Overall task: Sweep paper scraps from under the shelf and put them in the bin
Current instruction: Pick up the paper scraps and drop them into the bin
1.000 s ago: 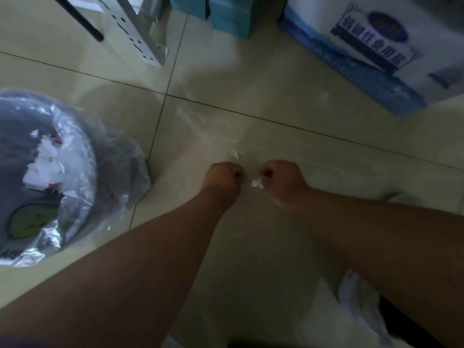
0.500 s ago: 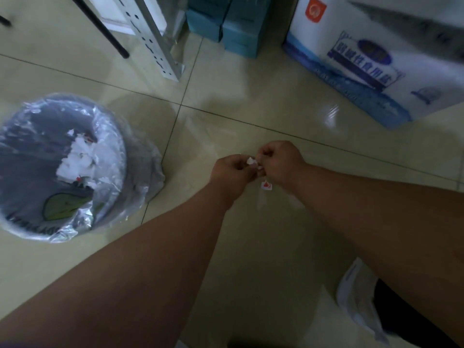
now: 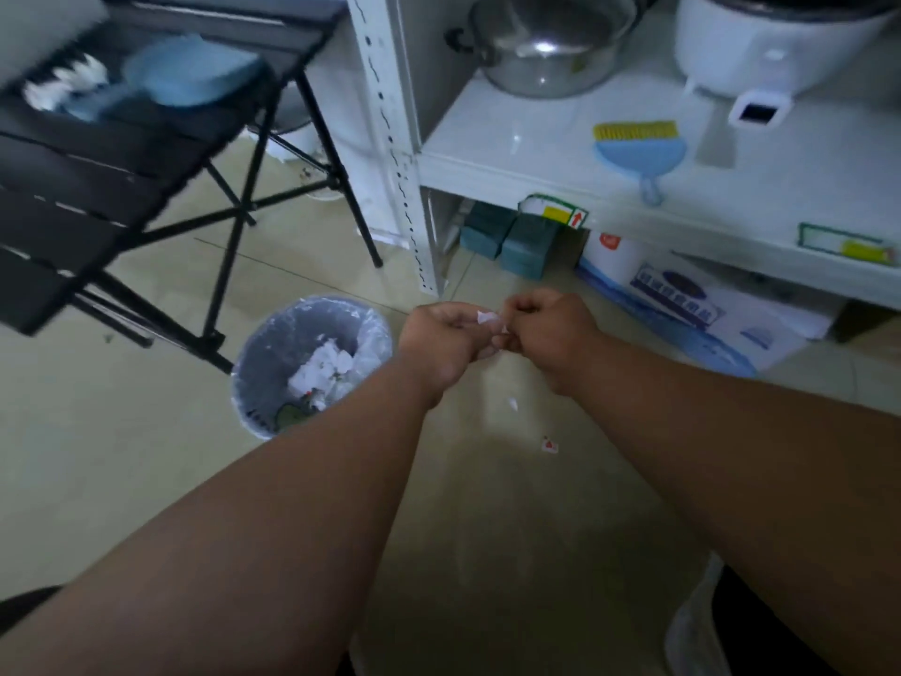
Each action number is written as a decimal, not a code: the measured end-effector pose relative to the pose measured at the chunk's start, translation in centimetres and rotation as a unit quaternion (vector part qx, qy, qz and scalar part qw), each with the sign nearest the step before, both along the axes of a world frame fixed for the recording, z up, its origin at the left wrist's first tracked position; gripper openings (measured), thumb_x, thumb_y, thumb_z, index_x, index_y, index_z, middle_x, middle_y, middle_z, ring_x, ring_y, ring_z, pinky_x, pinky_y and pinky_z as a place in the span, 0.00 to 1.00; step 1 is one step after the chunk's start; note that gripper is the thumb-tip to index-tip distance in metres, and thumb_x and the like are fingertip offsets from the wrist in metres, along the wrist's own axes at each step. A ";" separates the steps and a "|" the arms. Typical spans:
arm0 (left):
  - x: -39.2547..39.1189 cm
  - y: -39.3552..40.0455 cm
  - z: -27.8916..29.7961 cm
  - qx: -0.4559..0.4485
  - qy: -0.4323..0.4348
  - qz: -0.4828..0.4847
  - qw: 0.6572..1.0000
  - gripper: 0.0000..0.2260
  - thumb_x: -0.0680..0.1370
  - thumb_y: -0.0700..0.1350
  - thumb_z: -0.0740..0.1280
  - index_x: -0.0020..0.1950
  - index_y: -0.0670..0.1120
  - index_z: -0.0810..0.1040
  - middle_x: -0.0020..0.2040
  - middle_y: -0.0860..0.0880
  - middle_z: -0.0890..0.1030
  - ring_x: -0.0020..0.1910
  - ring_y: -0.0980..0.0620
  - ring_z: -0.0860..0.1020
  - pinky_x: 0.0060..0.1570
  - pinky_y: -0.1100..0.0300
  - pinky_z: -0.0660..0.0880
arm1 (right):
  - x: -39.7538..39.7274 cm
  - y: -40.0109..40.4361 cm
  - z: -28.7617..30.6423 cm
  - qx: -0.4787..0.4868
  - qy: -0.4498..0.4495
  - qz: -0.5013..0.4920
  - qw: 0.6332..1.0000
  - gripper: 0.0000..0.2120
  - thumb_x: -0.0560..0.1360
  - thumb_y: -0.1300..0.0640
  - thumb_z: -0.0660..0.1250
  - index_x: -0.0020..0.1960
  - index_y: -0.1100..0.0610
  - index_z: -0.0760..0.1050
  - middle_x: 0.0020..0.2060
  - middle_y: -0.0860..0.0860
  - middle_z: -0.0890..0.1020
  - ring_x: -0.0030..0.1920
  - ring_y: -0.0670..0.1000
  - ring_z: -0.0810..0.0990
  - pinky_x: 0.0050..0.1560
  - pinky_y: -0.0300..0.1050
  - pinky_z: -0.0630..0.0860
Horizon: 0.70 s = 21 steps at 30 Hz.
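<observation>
- Pinching a small white paper scrap (image 3: 486, 318) between them, the left hand (image 3: 441, 341) and the right hand (image 3: 551, 334) meet at the centre of the frame, above the floor; the fingers of both are curled closed around the scrap, probably so that the bits gathered stay together on the way to the bin.
- The round grey bin lined with a clear plastic bag (image 3: 312, 365) stands on the floor at centre left, just beside the left hand; it already holds a heap of white crumpled paper (image 3: 324, 368), so it looks to be set close for short trips.
- Two loose scraps lie on the beige tiled floor (image 3: 146, 456) below the hands: a tiny white scrap (image 3: 513, 404) and a small white scrap with a red mark (image 3: 550, 444). By my judgement these are left to collect.
- The white metal shelf (image 3: 536, 153) fills the upper right; a small blue hand brush with yellow bristles (image 3: 639, 148) lies on its board, unused for now.
- A blue dustpan (image 3: 195, 73) rests on the black folding tabletop (image 3: 97, 153) at upper left, with white scraps beside it.
- Writing: a white and blue carton (image 3: 692, 304) under the shelf bears a blue printed label, too blurred to read; the green-edged stickers on the shelf edge show a yellow patch and a red arrow, no legible words.
</observation>
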<state>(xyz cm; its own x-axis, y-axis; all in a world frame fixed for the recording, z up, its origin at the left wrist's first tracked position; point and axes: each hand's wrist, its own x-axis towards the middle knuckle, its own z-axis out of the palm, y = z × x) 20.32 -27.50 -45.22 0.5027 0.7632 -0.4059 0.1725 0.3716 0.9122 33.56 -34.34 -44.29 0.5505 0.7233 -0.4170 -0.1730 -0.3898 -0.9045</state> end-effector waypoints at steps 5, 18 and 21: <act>-4.9 -0.3 8.2 0.028 -0.031 0.016 0.999 0.05 0.78 0.33 0.74 0.52 0.31 0.84 0.44 0.37 0.85 0.43 0.48 0.85 0.48 0.61 0.84 | -4.4 -0.5 8.2 0.093 0.067 0.024 0.993 0.04 0.77 0.68 0.70 0.43 0.64 0.79 0.38 0.58 0.83 0.37 0.52 0.85 0.52 0.49 0.84; -13.5 -0.3 17.7 0.095 -0.050 0.114 0.988 0.03 0.80 0.37 0.73 0.49 0.40 0.87 0.43 0.41 0.87 0.45 0.47 0.85 0.60 0.53 0.82 | -12.0 1.6 18.1 0.181 0.229 0.095 0.952 0.05 0.76 0.74 0.68 0.51 0.69 0.77 0.43 0.62 0.84 0.45 0.55 0.87 0.46 0.39 0.83; -14.7 0.9 17.5 0.090 -0.025 0.136 0.986 0.04 0.80 0.36 0.73 0.51 0.35 0.86 0.41 0.41 0.85 0.41 0.48 0.84 0.58 0.52 0.84 | -13.3 3.0 16.3 0.176 0.289 0.081 0.937 0.07 0.75 0.74 0.68 0.52 0.68 0.76 0.42 0.63 0.86 0.44 0.55 0.87 0.45 0.40 0.83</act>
